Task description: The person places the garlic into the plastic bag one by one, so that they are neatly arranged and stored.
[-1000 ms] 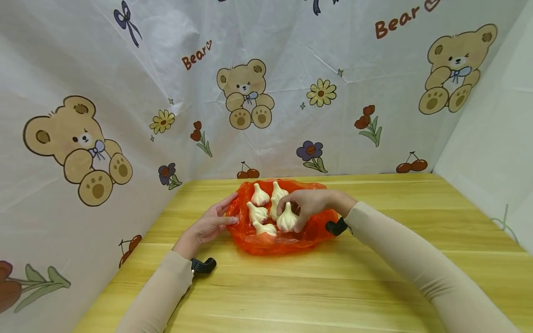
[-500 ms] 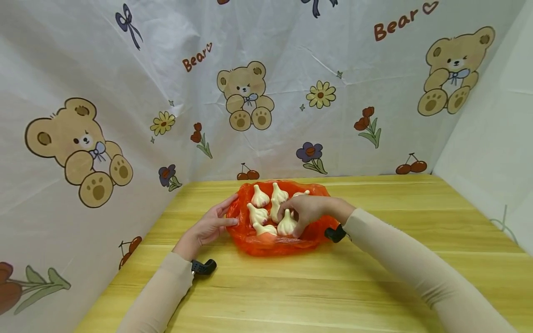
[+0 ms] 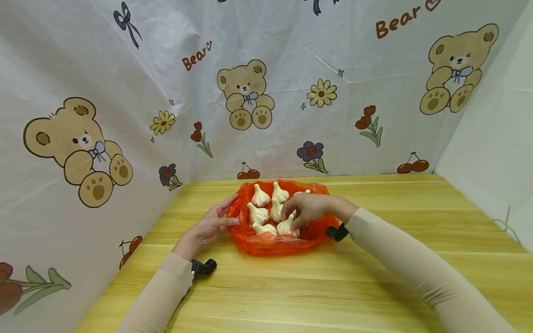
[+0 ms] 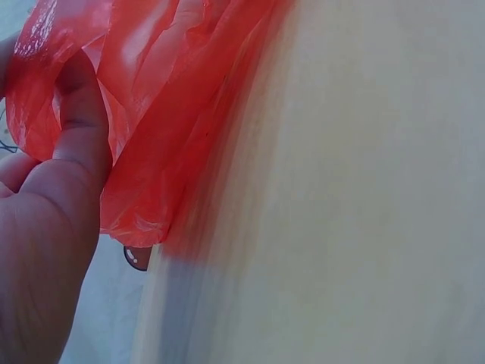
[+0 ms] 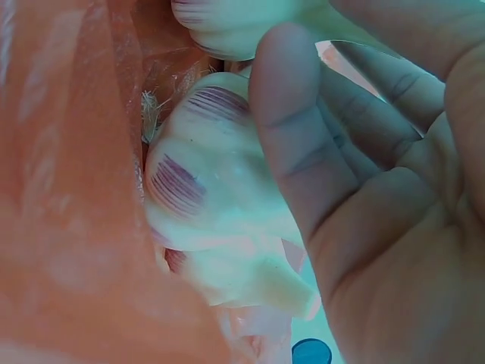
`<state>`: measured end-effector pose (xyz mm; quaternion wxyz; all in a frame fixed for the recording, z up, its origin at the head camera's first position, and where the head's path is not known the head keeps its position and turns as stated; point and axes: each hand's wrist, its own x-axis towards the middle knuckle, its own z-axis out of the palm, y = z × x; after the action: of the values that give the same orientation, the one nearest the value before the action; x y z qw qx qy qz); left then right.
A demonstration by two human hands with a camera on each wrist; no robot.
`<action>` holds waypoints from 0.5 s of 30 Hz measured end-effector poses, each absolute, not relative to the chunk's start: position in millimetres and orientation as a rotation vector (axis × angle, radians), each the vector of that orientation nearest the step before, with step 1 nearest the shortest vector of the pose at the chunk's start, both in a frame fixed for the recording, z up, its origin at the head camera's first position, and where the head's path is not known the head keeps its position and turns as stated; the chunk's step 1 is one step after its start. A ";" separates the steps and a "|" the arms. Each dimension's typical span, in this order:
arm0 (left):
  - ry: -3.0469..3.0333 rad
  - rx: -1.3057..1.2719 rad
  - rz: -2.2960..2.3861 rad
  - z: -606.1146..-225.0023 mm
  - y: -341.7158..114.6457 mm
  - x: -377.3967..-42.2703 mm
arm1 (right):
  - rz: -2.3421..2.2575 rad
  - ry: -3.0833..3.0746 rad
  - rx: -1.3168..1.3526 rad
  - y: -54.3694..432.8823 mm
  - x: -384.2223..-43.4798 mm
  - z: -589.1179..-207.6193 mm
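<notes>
A red plastic bag (image 3: 270,249) lies with its mouth spread wide, and several white garlic bulbs (image 3: 259,213) sit inside it. At its left rim my left hand (image 3: 208,225) pinches the plastic between thumb and fingers; the left wrist view shows the thumb over the bag's edge (image 4: 174,114). My right hand (image 3: 310,208) reaches over the bag's right half, its fingers loosely bent and parted around the front garlic bulb (image 3: 285,227). Close by in the right wrist view, a purple-striped bulb (image 5: 212,167) lies beside the fingers. Another bulb behind the right hand is partly hidden.
The bag rests on a wooden table (image 3: 266,296) near its back edge. Behind and to the left hangs a white cloth (image 3: 275,37) printed with bears and flowers. A white wall (image 3: 495,152) stands on the right, with a thin cord near it.
My right hand has lowered a garlic bulb into the bag's front and loosened its fingers from it, rising slightly. The bulb behind it has come into view. My left hand stays put.
</notes>
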<state>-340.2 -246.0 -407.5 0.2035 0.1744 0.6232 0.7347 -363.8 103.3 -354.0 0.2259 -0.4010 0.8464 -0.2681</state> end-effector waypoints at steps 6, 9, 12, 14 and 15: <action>1.745 0.487 2.062 -404.1 -246.2 -340.6 | -0.761 2.349 -1.120 109.6 -365.0 -352.5; 1.758 0.479 2.071 -403.0 -246.4 -340.8 | -0.769 2.363 -1.106 115.0 -363.4 -350.5; 1.791 0.471 2.062 -402.5 -246.8 -341.6 | -0.764 2.379 -1.107 121.2 -361.6 -349.0; 1.832 0.466 2.042 -402.1 -247.2 -342.7 | -0.760 2.382 -1.111 125.7 -360.5 -348.5; 1.854 0.461 2.033 -401.5 -247.3 -343.3 | -0.759 2.382 -1.118 128.0 -359.7 -347.8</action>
<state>-343.3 -247.3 -401.5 0.1749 0.1627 0.6543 0.7175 -359.7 128.0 -347.8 0.2001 -0.4000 0.8522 -0.2715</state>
